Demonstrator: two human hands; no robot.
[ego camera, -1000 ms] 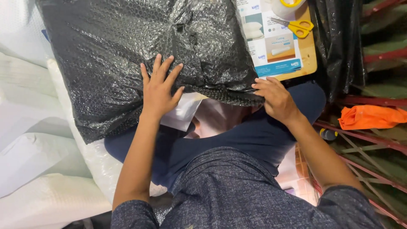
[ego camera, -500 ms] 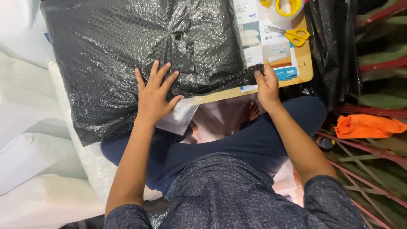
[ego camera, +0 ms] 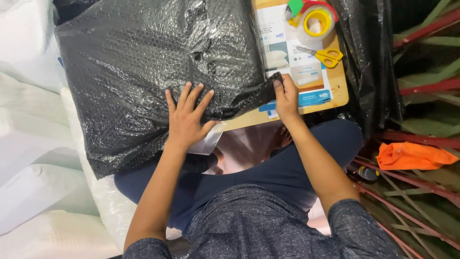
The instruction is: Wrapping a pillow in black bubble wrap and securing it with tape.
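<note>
Much of what you are working on is hidden. The black bubble-wrap parcel (ego camera: 153, 81) covers most of the wooden board (ego camera: 338, 86) under it, so you see only the board's right strip and a pale sliver along its near edge. Whatever is inside the wrap cannot be made out; it looks soft and cushion-like, but that is only a fair guess from the bulge. The top of the parcel is cut off by the frame, and its near left corner hangs off the board over your lap. The printed leaflet (ego camera: 297, 62) is half tucked beneath the parcel's right edge. A roll of tape (ego camera: 314, 21) sits at the far end of the board, partly cut off at the top, with yellow-handled scissors (ego camera: 323, 55) lying on the leaflet just below it.

The parcel lies flat, broad face up, with its long side running left to right across you, tilted a little so the right end sits further from you.

Your left hand (ego camera: 187, 120) rests flat on the parcel's near edge, fingers spread wide and pointing away from you, gripping nothing. Your right hand (ego camera: 286, 98) pinches the parcel's near right corner between thumb and fingertips, right where the wrap meets the leaflet.

An orange cloth (ego camera: 414, 156) lies well apart on the right, and white bedding (ego camera: 33, 144) lies on the left.
</note>
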